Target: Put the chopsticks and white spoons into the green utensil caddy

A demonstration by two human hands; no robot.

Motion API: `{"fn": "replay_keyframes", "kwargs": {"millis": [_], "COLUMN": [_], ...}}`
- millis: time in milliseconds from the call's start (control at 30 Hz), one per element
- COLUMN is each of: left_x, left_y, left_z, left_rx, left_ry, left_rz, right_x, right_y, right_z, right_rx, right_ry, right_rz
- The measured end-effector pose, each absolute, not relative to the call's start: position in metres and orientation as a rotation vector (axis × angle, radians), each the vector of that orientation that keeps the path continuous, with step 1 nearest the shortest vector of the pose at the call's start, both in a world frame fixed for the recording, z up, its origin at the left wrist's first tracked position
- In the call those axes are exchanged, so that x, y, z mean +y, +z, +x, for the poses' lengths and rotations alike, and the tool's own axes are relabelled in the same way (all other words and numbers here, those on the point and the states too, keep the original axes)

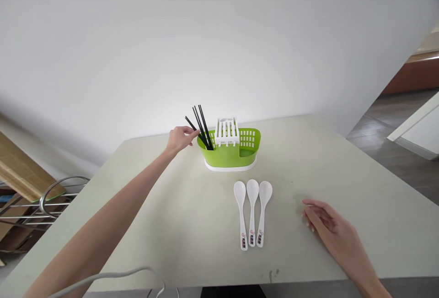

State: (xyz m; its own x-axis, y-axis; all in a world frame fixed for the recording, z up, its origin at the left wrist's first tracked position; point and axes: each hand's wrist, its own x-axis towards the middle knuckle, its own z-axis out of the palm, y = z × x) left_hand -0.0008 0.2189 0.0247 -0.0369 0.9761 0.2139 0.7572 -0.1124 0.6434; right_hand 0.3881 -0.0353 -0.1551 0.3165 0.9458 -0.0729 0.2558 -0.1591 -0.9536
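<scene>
A green utensil caddy (227,157) with a white base stands near the wall, and a white slatted rack (227,129) sits over its middle. Several black chopsticks (202,124) lean in the caddy's left compartment. At its left rim, my left hand (180,138) has thumb and fingers closed on the leftmost chopsticks, whose lower ends are inside. Three white spoons (252,211) lie side by side in front of the caddy, bowls toward it and printed handles toward me. To their right, my right hand (331,229) hovers at the tabletop, fingers loosely bent and apart, holding nothing.
The pale table (291,151) meets a white wall (219,37) at the back. A grey cable (120,272) crosses the front left, over my forearm. Left of the table are a metal rack (51,204) and a wooden board (25,165). Dark floor (373,124) shows at right.
</scene>
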Motion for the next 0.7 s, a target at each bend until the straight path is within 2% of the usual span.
{"fn": "replay_keyframes", "kwargs": {"millis": [367,700], "left_x": [0.158,0.066], "left_y": [-0.020,-0.064], "left_z": [-0.017,-0.085], "left_rx": [1.788,1.786], "left_ry": [1.068,0.813], "left_rz": [1.746,1.716], "right_x": [-0.036,-0.018], "right_y": [-0.149,-0.133], "right_z": [0.386,0.375], "right_rx": [-1.190,-1.462], "right_ry": [0.893,0.795], "right_rz": [-1.624,-1.666]}}
